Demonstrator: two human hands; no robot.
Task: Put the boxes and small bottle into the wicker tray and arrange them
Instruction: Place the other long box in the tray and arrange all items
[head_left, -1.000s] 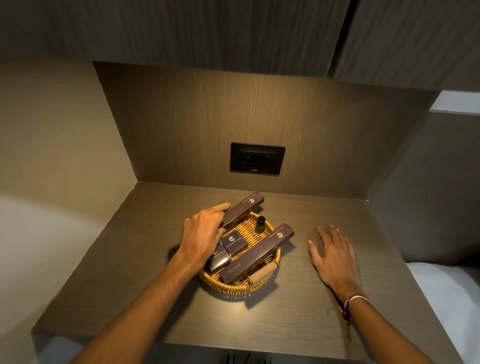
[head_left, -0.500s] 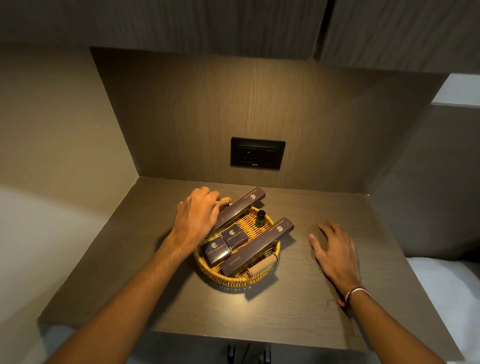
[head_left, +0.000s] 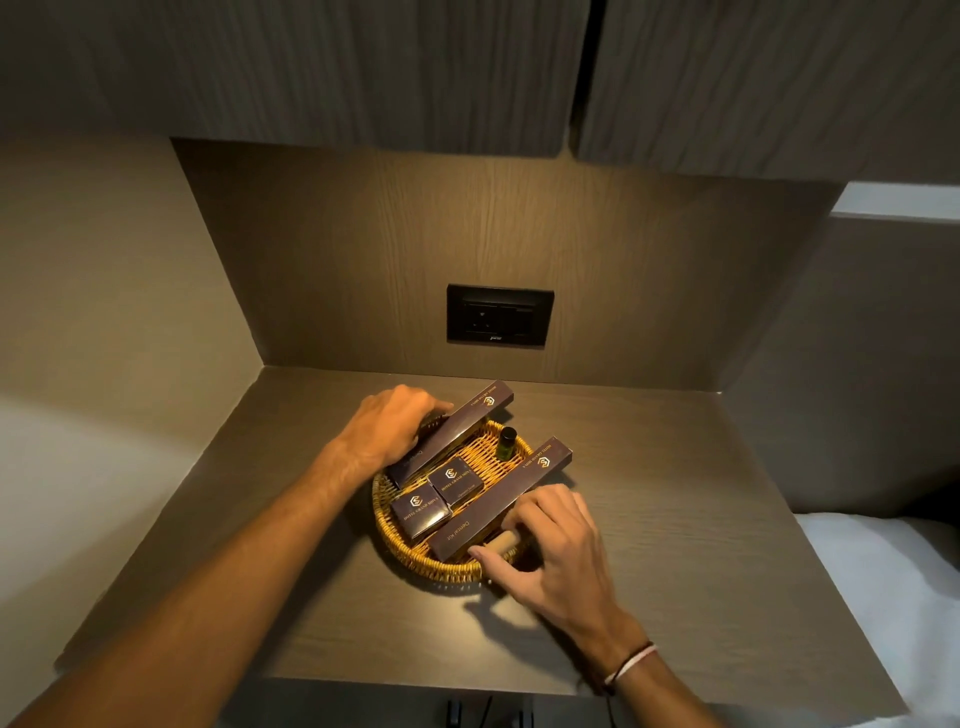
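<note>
A round wicker tray (head_left: 400, 545) sits mid-shelf. Two long dark boxes lie across it: one (head_left: 457, 426) over the far-left rim, one (head_left: 514, 493) over the near-right rim. Between them rest two small dark boxes (head_left: 421, 512) (head_left: 454, 480). A small dark bottle (head_left: 506, 442) stands upright at the tray's far side. My left hand (head_left: 389, 423) curls over the tray's far-left handle, hiding it. My right hand (head_left: 550, 551) grips the near-right wooden handle (head_left: 501, 543).
The tray sits on a dark wood shelf (head_left: 675, 545) in a niche with walls behind and to the left. A black wall socket (head_left: 498, 314) is on the back panel. Cabinet doors hang overhead. White bedding (head_left: 893, 597) lies at right.
My right hand has moved left from the bare shelf onto the tray's near handle. My left hand has shifted from the boxes to the far-left handle.
</note>
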